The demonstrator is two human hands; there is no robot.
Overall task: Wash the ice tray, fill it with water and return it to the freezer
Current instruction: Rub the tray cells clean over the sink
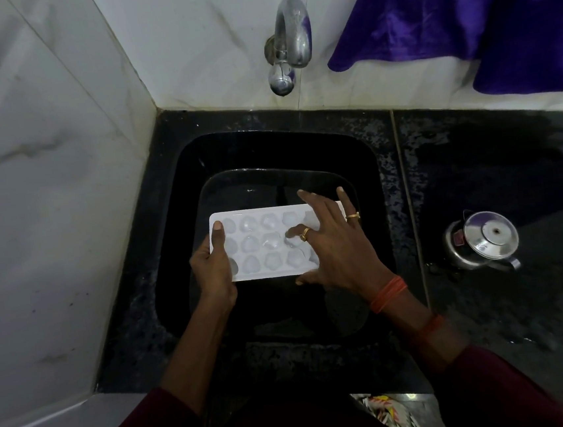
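A white ice tray (pixel 259 246) with three rows of round cells is held level over the black sink (pixel 364 157). My left hand (pixel 213 271) grips the tray's left end, thumb on top of the rim. My right hand (pixel 334 242) lies spread over the tray's right part, fingers apart, one ringed finger bent into a cell in the middle row. The right end of the tray is hidden under that hand. A chrome tap (pixel 288 44) juts from the tiled wall above the sink; no water runs from it.
A black tub (pixel 222 188) sits inside the sink under the tray. A small steel pot with a lid (pixel 485 241) stands on the wet black counter (pixel 508 157) to the right. A purple cloth (pixel 480 11) hangs at the upper right. White tiled walls (pixel 45 167) close the left and back.
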